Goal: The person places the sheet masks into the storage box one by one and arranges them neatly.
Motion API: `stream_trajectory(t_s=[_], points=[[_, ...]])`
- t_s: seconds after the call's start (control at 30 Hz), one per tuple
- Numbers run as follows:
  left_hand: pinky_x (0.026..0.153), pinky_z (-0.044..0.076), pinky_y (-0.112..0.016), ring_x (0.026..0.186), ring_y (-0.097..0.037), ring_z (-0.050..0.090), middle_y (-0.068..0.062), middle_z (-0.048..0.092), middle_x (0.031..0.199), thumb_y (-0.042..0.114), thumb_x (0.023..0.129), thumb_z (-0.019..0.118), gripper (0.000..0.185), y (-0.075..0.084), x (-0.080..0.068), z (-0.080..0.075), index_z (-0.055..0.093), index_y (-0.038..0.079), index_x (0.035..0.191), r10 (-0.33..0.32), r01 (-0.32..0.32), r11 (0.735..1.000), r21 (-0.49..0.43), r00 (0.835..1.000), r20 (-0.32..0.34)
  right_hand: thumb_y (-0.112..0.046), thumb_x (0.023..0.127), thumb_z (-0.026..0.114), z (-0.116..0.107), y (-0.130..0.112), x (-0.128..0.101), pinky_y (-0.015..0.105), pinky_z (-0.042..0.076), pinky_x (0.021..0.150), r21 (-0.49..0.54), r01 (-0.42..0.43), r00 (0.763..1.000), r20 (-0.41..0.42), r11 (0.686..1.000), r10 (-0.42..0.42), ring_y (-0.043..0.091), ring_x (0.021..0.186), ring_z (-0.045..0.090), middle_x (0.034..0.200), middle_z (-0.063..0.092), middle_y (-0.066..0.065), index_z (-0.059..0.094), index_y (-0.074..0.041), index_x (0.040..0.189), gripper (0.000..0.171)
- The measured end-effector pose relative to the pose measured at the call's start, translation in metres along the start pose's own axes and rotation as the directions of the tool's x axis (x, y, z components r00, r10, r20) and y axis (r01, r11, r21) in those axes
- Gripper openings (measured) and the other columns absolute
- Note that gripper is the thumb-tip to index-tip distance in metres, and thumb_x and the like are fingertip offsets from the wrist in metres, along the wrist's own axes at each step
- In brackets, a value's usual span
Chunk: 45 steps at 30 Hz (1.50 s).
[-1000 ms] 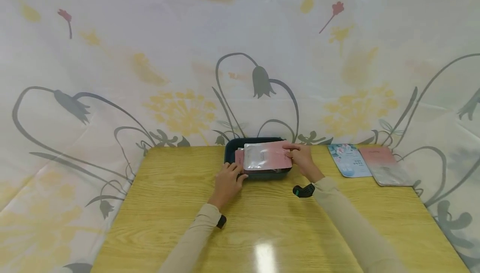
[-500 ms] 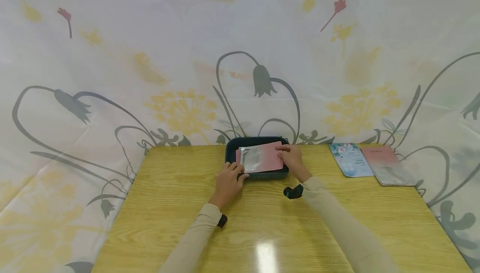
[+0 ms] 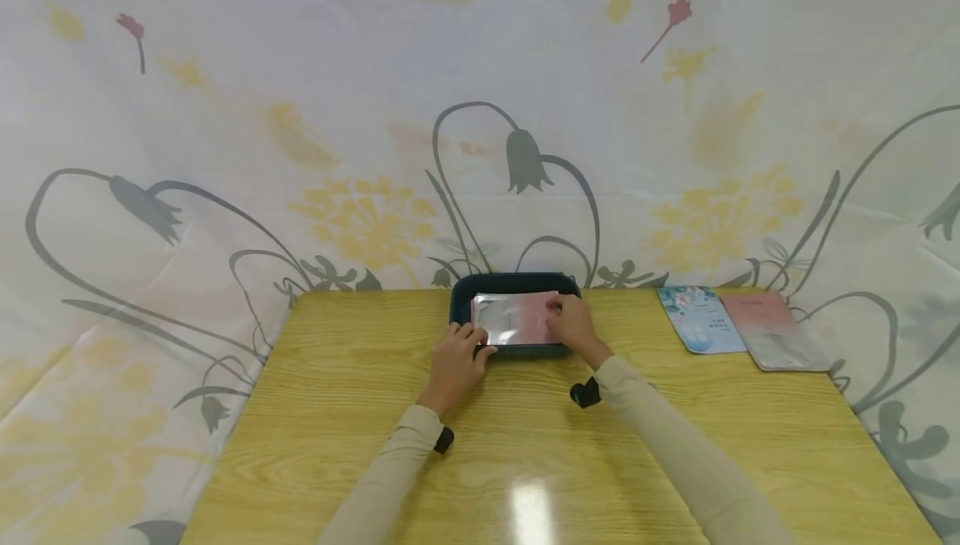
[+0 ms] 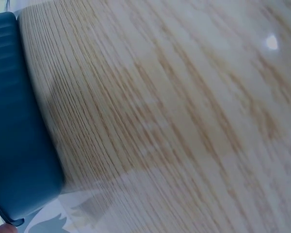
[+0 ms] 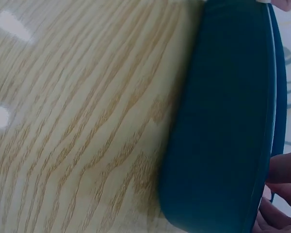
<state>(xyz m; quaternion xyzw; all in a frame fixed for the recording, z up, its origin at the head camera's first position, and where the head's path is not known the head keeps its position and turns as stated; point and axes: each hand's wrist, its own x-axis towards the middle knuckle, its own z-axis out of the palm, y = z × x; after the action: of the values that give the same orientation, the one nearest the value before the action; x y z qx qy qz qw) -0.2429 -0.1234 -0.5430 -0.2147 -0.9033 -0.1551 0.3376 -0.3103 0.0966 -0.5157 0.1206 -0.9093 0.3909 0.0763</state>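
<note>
Teal plastic is what our wrist views mostly show: the outer wall of a shallow dark teal tray [image 3: 515,282] standing at the far middle of the wood-grain bench [image 3: 337,412], just above centre in the head view. Inside it lies a silver-and-pink sachet [image 3: 517,318], flat, with its long axis running left to right across the frame, the silver end toward the left and the pink end toward the right. We see our right hand [image 3: 572,324] at the right end of the sachet, fingers curled over its pink edge and resting on it; it looks to us like a light pinch of that edge, though the fingertips are too small to be sure. Our left hand [image 3: 459,357] sits at the lower left corner of the tray, fingers bent against the near rim and touching it, with nothing lifted in it. So the sachet lies directly ahead of both hands, between them, and the right hand is the nearer one, already on it. Further right in the frame, well apart from the tray, a pale blue sachet [image 3: 701,320] and a second pink-and-silver sachet [image 3: 772,330] lie flat side by side near the bench edge, in front of the flower-printed cloth backdrop [image 3: 360,153].
</note>
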Motion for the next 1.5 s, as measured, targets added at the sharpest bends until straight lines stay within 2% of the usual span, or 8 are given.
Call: stream_trajectory(t_s=[0.17,0.37,0.57,0.7,0.77,0.93,1.17,1.5], points=[[0.04,0.032,-0.024,0.063,-0.016,0.041,0.004,0.046,0.07,0.034,0.076,0.066,0.02,0.002,0.001,0.001,0.055,0.018,0.075,0.001,-0.001,1.0,0.009,1.0,0.02,0.005,0.067,0.058,-0.005,-0.004,-0.003,0.028,0.038,0.05,-0.047,0.03,0.999,0.024,0.998,-0.029,0.02,0.053,0.045,0.09,0.063,0.021,0.063,0.008,0.096,0.03],[0.038,0.03,-0.024,0.063,-0.016,0.041,0.004,0.046,0.07,0.034,0.077,0.066,0.02,0.004,0.002,0.001,0.055,0.018,0.075,-0.001,0.001,1.0,0.002,1.0,0.021,0.006,0.067,0.061,-0.021,-0.009,-0.007,0.025,0.033,0.044,0.048,0.018,0.996,0.083,0.999,-0.022,0.013,0.043,0.034,0.082,0.059,0.024,0.06,0.01,0.099,0.032],[0.041,0.034,-0.026,0.065,-0.016,0.042,0.004,0.047,0.071,0.034,0.078,0.065,0.019,0.005,0.002,-0.001,0.056,0.017,0.076,-0.02,0.02,1.0,-0.008,0.999,0.041,-0.001,0.075,0.061,-0.04,-0.01,-0.009,0.033,0.046,0.062,0.071,-0.008,0.99,0.144,0.997,-0.003,0.021,0.067,0.055,0.097,0.058,0.023,0.061,0.006,0.1,0.026],[0.044,0.037,-0.028,0.066,-0.016,0.043,0.004,0.048,0.072,0.033,0.078,0.065,0.018,0.003,0.002,-0.002,0.056,0.017,0.076,-0.035,0.036,0.999,-0.01,0.998,0.053,-0.006,0.079,0.061,-0.056,-0.012,-0.012,0.04,0.045,0.073,0.096,-0.058,0.981,0.191,0.994,0.039,0.03,0.088,0.055,0.104,0.056,0.021,0.059,0.003,0.105,0.028],[0.044,0.038,-0.028,0.066,-0.017,0.043,0.003,0.048,0.071,0.032,0.077,0.066,0.018,0.003,0.002,-0.002,0.057,0.017,0.076,-0.033,0.034,0.999,-0.014,0.998,0.048,-0.008,0.08,0.061,-0.064,-0.009,-0.014,0.039,0.046,0.073,0.127,-0.099,0.976,0.206,0.987,0.072,0.031,0.093,0.053,0.106,0.055,0.02,0.058,0.001,0.107,0.028],[0.044,0.037,-0.029,0.066,-0.017,0.043,0.003,0.048,0.071,0.03,0.077,0.067,0.018,0.003,0.001,-0.002,0.056,0.016,0.074,-0.04,0.041,0.999,-0.028,0.998,0.04,-0.01,0.082,0.059,-0.084,0.003,-0.021,0.037,0.048,0.065,0.204,-0.173,0.968,0.213,0.963,0.129,0.032,0.09,0.055,0.108,0.053,0.023,0.056,0.001,0.11,0.03],[0.043,0.036,-0.027,0.067,-0.016,0.043,0.004,0.05,0.072,0.033,0.077,0.066,0.018,0.002,-0.001,-0.001,0.057,0.017,0.076,-0.047,0.048,0.998,-0.029,0.998,0.036,-0.01,0.085,0.056,-0.109,0.023,-0.034,0.047,0.047,0.07,0.262,-0.219,0.964,0.207,0.94,0.167,0.034,0.093,0.053,0.111,0.05,0.024,0.053,0.002,0.113,0.031],[0.042,0.036,-0.029,0.067,-0.018,0.045,0.003,0.05,0.073,0.033,0.077,0.066,0.018,0.004,0.0,-0.003,0.057,0.018,0.076,-0.049,0.051,0.998,-0.036,0.998,0.05,-0.012,0.086,0.054,-0.13,0.05,-0.047,0.044,0.048,0.07,0.284,-0.289,0.951,0.196,0.914,0.239,0.035,0.093,0.054,0.111,0.05,0.025,0.051,0.003,0.114,0.032]])
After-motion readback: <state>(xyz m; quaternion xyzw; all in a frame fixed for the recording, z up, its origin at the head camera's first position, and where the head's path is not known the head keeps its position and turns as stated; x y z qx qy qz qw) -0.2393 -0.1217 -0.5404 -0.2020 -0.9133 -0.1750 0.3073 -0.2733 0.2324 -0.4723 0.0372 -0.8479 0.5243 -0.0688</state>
